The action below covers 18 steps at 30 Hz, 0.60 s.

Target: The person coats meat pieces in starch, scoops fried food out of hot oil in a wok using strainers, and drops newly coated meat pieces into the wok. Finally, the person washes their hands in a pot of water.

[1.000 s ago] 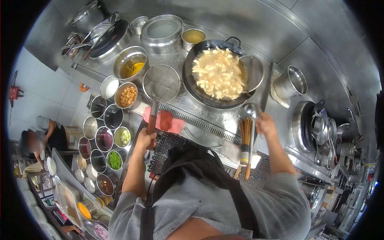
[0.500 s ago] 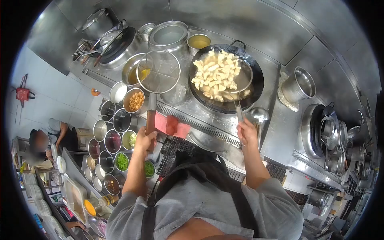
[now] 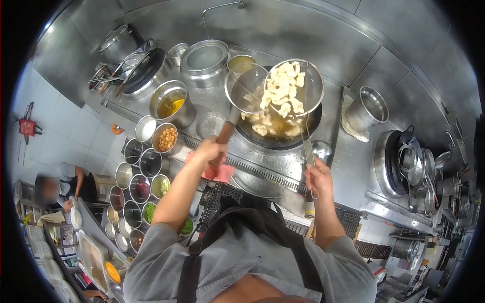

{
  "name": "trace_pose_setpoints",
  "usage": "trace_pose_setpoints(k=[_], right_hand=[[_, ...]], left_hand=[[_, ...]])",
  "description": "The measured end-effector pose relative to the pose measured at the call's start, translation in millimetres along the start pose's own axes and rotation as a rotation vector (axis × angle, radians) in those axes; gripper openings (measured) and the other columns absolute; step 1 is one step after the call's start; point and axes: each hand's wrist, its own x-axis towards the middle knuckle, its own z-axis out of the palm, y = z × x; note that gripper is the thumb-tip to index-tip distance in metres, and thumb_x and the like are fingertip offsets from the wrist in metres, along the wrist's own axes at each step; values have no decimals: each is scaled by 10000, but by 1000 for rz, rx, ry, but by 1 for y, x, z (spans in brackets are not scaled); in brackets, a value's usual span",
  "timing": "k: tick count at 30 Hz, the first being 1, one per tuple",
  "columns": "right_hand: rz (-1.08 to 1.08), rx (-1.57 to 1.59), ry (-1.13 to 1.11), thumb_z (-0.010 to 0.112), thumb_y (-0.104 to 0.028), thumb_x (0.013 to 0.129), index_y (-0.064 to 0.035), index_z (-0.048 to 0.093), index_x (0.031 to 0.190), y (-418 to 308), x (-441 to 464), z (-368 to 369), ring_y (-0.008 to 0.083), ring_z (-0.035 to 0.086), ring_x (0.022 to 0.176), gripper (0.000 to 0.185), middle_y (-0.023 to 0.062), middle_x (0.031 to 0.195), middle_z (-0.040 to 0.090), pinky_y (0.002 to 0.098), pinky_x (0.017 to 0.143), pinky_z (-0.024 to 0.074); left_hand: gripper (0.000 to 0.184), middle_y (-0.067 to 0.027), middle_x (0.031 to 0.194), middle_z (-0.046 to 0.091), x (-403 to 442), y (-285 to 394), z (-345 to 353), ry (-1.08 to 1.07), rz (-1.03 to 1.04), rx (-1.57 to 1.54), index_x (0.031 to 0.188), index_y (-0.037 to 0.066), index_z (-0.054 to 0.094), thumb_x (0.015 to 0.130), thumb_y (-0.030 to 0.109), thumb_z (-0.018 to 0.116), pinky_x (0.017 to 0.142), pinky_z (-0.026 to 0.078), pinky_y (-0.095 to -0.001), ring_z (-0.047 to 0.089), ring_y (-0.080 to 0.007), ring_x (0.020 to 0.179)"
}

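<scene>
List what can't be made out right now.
Bottom of the wok: head view, under pale chunks and liquid.
Grip of the left strainer: head view, partly covered by the left hand.
Handle of the ladle: head view, mostly behind the right hand.
Plate stacks: head view, cut off by the dark lens edge.

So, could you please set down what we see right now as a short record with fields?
Left hand: grips the wooden-handled strainer
Right hand: grips the metal-handled strainer
Load: pale food pieces in the metal-handled strainer
Below that strainer: black wok with more pieces in liquid
Left of the wok: metal pot of yellow liquid
Near the right hand: ladle
</scene>
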Motion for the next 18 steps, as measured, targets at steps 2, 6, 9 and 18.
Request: trace_pose_setpoints(k=[2,6,9,18], right_hand=[[-57,-225,59,526,-56,885,-9,502,1279,-5,4,4,102,418,355,397,30,592,509,236,308,329],[-291,-888,230,515,-81,873,-65,531,1293,11,28,-7,184,531,422,421,115,625,589,340,398,426],[-483,-1171,265,522,-114,861,-61,541,1277,8,23,-1,185,564,478,419,165,644,601,359,501,466],[-379,-1190,391,551,-132,852,-104,538,1278,-19,25,-25,422,611,692,427,266,733,601,470,666,467]], left_hand=[[220,-74,692,551,11,-2,18,-56,-29,-67,959,-6,504,778,41,620,453,439,-308,545,-165,540],[152,-65,744,563,22,4,43,-251,-99,-275,931,13,520,824,55,620,473,443,-290,538,-146,557],[158,-63,745,562,26,-1,49,-302,-135,-335,955,10,514,840,53,613,493,448,-287,534,-143,566],[181,-74,763,562,12,-10,35,-391,-168,-445,989,-8,499,854,61,599,493,416,-275,513,-139,576]])
